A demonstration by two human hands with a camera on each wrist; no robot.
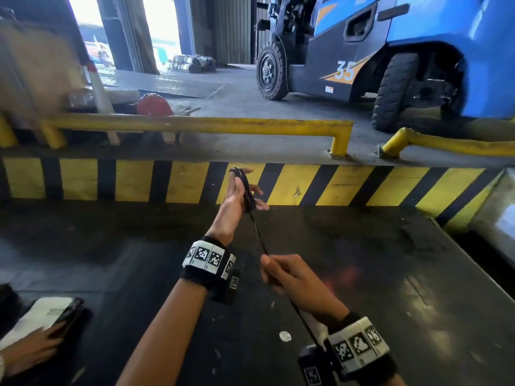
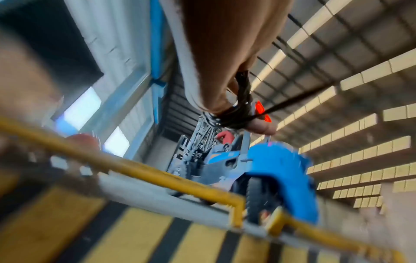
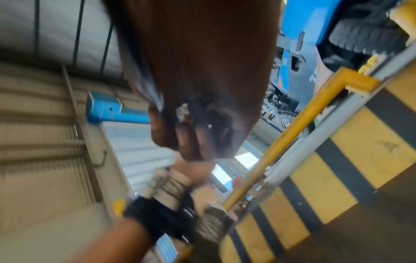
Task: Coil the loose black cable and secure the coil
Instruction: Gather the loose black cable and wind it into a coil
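The black cable [image 1: 257, 232] is partly wound into a coil [image 1: 248, 190] around my raised left hand [image 1: 239, 193], whose fingers [image 1: 260, 190] bend round the loops. In the left wrist view the coil [image 2: 238, 110] wraps the hand just behind a fingertip [image 2: 263, 128]. From the coil one taut strand [image 2: 299, 99] runs back to my right hand [image 1: 281, 271], which grips it in a fist nearer my body. The strand carries on past my right wrist and out of sight. In the right wrist view my right hand's curled fingers [image 3: 191, 140] show, blurred; the cable there is hard to make out.
I work over a dark glossy surface [image 1: 362, 274] bounded by a yellow-and-black striped kerb [image 1: 348, 185]. Beyond it are yellow guard rails [image 1: 195, 125] and a blue forklift [image 1: 418, 51]. At bottom left another person's hand [image 1: 30, 349] holds a phone [image 1: 68, 316].
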